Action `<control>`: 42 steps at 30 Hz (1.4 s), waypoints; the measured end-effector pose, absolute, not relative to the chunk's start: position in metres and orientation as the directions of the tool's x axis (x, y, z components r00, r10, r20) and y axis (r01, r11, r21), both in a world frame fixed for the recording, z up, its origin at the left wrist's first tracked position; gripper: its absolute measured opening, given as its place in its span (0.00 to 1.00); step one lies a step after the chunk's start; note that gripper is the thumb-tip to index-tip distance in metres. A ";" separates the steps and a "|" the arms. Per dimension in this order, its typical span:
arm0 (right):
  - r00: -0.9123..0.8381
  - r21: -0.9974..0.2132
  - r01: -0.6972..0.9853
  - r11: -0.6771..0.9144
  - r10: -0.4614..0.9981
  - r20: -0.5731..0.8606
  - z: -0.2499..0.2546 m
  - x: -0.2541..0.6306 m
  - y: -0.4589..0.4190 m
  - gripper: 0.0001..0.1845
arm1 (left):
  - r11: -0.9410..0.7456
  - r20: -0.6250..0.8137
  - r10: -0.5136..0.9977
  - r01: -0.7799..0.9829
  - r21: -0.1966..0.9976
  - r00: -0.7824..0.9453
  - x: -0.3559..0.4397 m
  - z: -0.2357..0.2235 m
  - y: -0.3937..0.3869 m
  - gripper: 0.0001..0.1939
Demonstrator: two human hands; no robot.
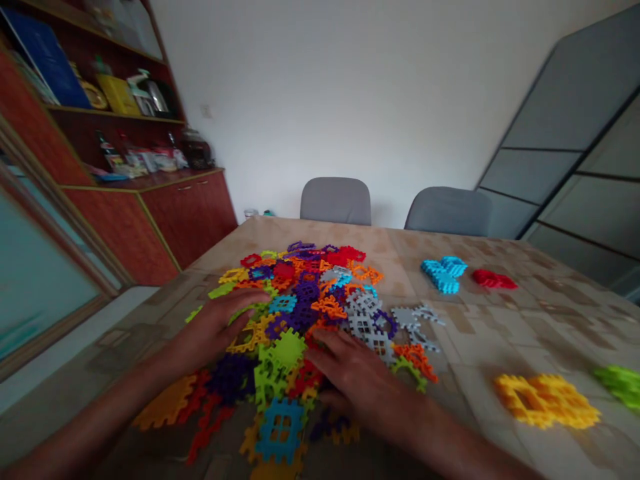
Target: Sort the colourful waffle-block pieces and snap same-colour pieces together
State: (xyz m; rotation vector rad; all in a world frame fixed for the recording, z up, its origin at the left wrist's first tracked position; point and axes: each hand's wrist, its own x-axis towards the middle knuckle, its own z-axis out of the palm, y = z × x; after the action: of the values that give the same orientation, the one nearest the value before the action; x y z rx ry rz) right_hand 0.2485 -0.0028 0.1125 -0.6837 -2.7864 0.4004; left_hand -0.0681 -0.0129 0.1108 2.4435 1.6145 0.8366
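Observation:
A loose heap of plastic interlocking building pieces (307, 291) in many colours spreads over the table in front of me. My left hand (223, 323) reaches over the heap's left side, fingers stretched out, close to green and yellow pieces (253, 333). Toward the middle, my right hand (350, 370) rests on the heap with its fingers apart, over red pieces (306, 379). Between the hands lie a lime green piece (289, 349) and several purple ones (304, 303). A blue window-shaped piece (281, 430) is nearest to me. What lies under the right fingertips is partly hidden.
On the table's right side stand separate groups of light blue (445, 273), red (493, 279), yellow (547, 400) and lime green (620, 385) pieces. Two grey chairs (336, 200) are at the far edge. A wooden cabinet (187, 217) with shelves is at the left.

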 end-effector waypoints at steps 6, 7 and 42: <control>-0.833 -0.310 0.443 0.841 0.514 0.204 0.099 0.248 -0.010 0.17 | -0.425 0.409 0.872 0.828 0.365 0.268 -0.069 0.109 -0.010 0.22; -0.834 -0.328 0.438 0.837 0.514 0.199 0.099 0.252 -0.009 0.17 | -0.435 0.404 0.870 0.824 0.363 0.282 -0.065 0.108 -0.011 0.22; -0.833 -0.488 0.408 0.771 0.533 0.147 0.094 0.306 -0.034 0.10 | -0.470 0.323 0.873 0.804 0.364 0.365 -0.077 0.127 -0.034 0.16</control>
State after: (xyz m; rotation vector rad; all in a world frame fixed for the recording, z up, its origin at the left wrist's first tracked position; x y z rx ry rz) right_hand 0.3059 -0.0338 0.0938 -0.7304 -2.6890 0.6485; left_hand -0.0769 -0.0342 0.1273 2.4726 1.5311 0.7242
